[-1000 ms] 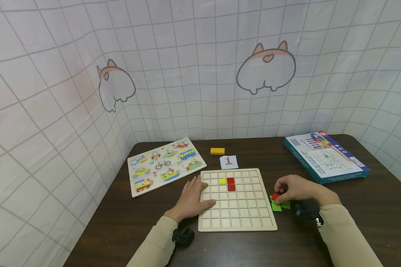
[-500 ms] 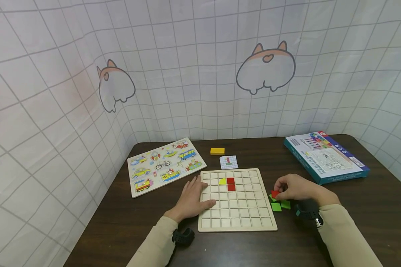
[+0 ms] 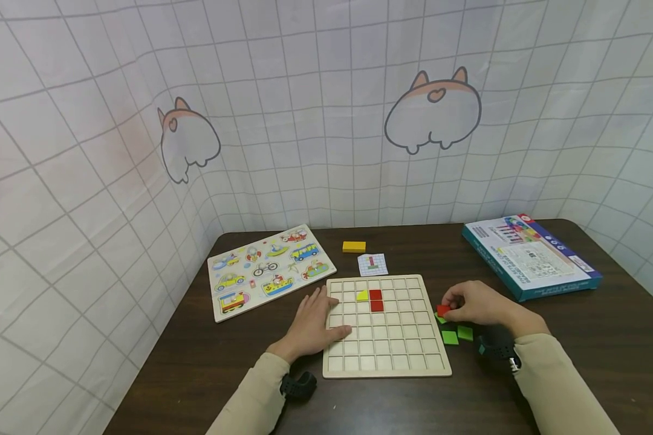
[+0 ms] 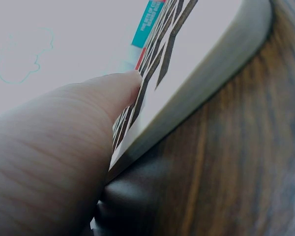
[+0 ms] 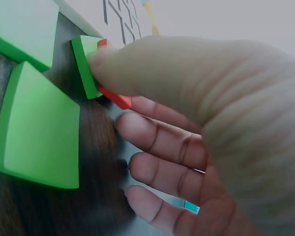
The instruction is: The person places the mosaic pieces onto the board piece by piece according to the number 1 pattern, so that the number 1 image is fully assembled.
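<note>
The wooden grid board [image 3: 386, 362] lies before me with one yellow piece [image 3: 362, 295] and two red tiles [image 3: 376, 300] in its cells. My left hand [image 3: 311, 323] rests on the board's left side, fingers spread along the edge and thumb [image 4: 123, 88] over the frame. Off the right edge, my right hand [image 3: 481, 305] pinches a red tile [image 3: 443, 310] between thumb and fingers. A green tile [image 5: 83, 69] stands tilted against that red one, by the thumb tip. Two more green tiles [image 3: 450, 338] [image 5: 39, 132] lie flat on the table just nearer me.
Behind the board lie a small pattern card [image 3: 372, 264] and a yellow block [image 3: 354, 246]. A picture puzzle board [image 3: 272, 272] lies back left, and a teal game box [image 3: 530, 257] back right. A grid-patterned curtain [image 3: 326, 121] hangs behind the table.
My right hand has shifted slightly left and away from me with the red tile. The green tile by it has moved along, apart from the other two. The left hand stays put.
</note>
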Action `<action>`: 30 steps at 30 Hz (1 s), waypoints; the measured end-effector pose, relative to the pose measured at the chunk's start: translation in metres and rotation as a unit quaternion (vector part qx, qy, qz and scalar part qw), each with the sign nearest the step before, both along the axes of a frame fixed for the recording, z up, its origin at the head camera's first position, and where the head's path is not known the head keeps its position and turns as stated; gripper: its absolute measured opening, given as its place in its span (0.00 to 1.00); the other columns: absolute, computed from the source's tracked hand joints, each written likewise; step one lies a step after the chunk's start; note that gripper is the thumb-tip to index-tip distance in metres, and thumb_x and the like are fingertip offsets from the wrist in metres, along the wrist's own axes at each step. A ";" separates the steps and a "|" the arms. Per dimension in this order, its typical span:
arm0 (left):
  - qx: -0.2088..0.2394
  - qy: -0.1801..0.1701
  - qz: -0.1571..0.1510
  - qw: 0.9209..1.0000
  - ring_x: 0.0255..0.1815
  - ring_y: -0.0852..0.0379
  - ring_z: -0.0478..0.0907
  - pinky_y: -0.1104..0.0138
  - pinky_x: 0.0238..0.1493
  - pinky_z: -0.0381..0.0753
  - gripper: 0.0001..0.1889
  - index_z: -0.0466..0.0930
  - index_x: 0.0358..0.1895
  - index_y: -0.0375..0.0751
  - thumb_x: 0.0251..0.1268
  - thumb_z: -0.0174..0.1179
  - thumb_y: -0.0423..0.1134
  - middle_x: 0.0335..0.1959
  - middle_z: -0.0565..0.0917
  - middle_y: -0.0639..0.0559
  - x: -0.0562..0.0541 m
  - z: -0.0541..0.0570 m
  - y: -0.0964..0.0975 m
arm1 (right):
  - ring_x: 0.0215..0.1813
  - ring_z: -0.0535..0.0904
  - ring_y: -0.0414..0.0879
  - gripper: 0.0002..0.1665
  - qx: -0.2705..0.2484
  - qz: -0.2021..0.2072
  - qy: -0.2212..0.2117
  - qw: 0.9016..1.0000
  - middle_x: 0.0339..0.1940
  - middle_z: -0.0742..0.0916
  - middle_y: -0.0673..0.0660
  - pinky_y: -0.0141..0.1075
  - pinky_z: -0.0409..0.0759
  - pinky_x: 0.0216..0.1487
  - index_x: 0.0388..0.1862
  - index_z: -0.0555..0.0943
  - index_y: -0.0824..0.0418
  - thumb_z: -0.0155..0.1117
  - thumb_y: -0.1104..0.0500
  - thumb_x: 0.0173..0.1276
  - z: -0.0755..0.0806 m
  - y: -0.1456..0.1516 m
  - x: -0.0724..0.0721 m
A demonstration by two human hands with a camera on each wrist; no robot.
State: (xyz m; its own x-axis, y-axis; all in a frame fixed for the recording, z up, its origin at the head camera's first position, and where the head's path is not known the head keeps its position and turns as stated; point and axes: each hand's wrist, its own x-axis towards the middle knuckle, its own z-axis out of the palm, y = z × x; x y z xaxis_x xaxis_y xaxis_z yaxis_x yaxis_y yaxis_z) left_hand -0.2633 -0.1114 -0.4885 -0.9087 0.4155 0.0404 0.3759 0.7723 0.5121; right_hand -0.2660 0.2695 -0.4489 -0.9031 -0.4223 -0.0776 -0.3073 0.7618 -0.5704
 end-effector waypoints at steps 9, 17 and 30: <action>0.002 -0.001 0.000 1.000 0.79 0.44 0.42 0.49 0.77 0.39 0.37 0.68 0.66 0.39 0.62 0.60 0.62 0.78 0.49 0.38 0.000 0.001 0.000 | 0.32 0.74 0.42 0.11 0.022 -0.003 0.012 1.000 0.29 0.82 0.47 0.34 0.75 0.32 0.36 0.85 0.56 0.73 0.52 0.59 0.001 -0.002 0.000; 0.002 -0.007 0.002 1.000 0.79 0.44 0.42 0.50 0.77 0.39 0.38 0.67 0.67 0.39 0.61 0.60 0.62 0.78 0.49 0.38 0.001 0.002 0.001 | 0.33 0.75 0.42 0.12 0.015 -0.018 0.022 0.999 0.32 0.84 0.47 0.34 0.76 0.34 0.40 0.85 0.56 0.72 0.51 0.61 0.002 -0.004 -0.002; -0.002 0.000 0.001 1.000 0.79 0.44 0.43 0.49 0.77 0.39 0.38 0.68 0.66 0.40 0.61 0.60 0.62 0.78 0.49 0.38 0.001 0.001 0.000 | 0.32 0.73 0.42 0.13 -0.022 -0.021 0.069 0.997 0.35 0.85 0.48 0.34 0.75 0.30 0.44 0.85 0.58 0.71 0.54 0.63 0.001 -0.037 0.002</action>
